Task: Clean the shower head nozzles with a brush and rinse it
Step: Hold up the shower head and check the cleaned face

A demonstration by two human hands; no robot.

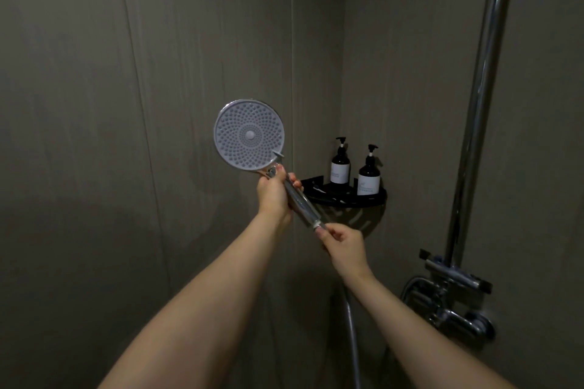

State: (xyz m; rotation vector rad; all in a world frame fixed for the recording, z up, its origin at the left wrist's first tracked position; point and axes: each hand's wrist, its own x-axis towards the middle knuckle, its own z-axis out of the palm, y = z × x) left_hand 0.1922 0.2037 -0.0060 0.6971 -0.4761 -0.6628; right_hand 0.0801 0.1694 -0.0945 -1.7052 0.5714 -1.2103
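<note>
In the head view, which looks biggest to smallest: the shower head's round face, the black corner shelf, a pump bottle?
1. Corner shelf, widest, though roughly matching the face.
2. Shower head face, nearer the camera.
3. Either pump bottle; the two look alike.

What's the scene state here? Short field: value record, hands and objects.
setting: shower corner, grey wall panels
left hand: grips the upper handle of the shower head
right hand: pinches the handle's lower end, at the hose joint
shower head face: nozzles toward the camera, head tilted up-left
hose: hangs down from the handle
brush: none in view
water: no spray visible
corner shelf: black, holds two dark pump bottles
mixer valve: lower right, below the chrome riser pipe
</note>
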